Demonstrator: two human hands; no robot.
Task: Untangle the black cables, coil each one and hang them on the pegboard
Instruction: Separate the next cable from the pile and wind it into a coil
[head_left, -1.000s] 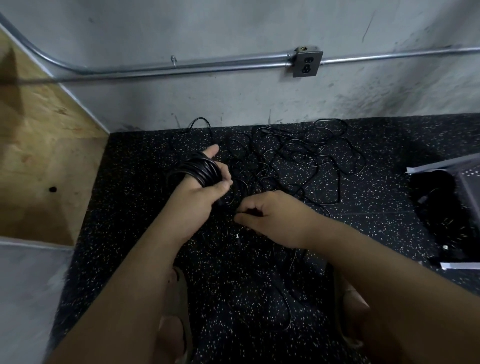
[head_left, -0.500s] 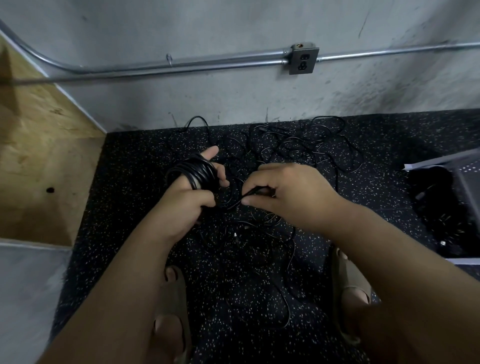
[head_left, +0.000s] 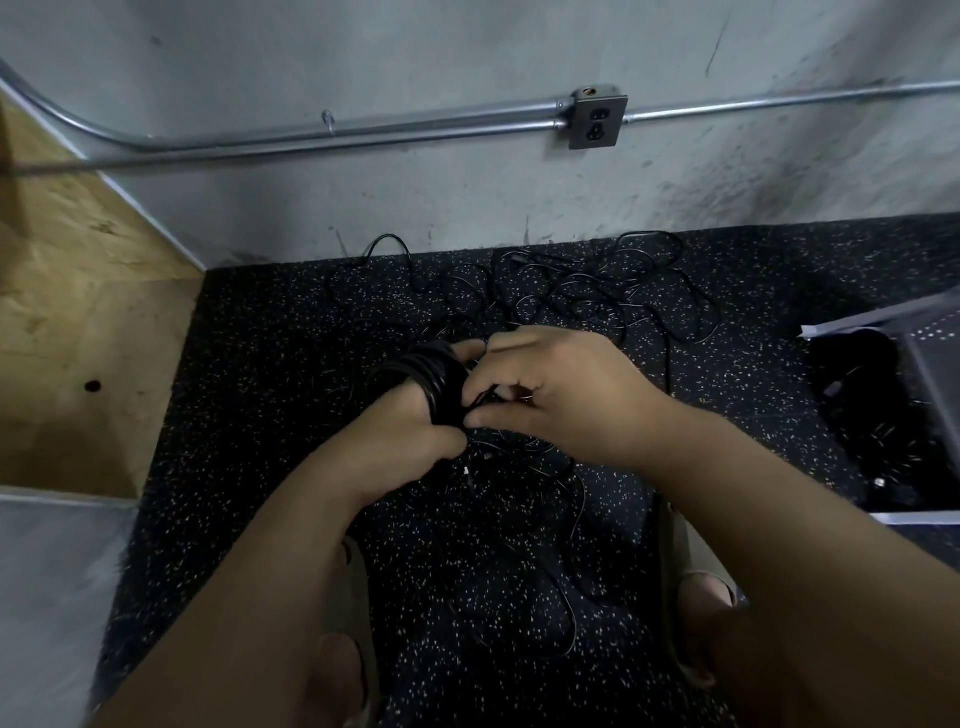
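Thin black cable strand (head_left: 485, 399) was pinched by the curled fingers (head_left: 498, 417) of the right hand (head_left: 561, 395). Thick coil of black cable (head_left: 441, 374) was wound around and gripped by the left hand (head_left: 410, 431). Loose tangle of thin black cables (head_left: 597, 291) was spread beyond on the black speckled rubber floor (head_left: 260, 364).

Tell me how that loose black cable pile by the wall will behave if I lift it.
Probably floppy: the loose cables lie in thin, slack loops on the speckled floor. Likely to snag and drag along together, since the strands cross each other. Part may stay tethered to the coil the left hand grips.
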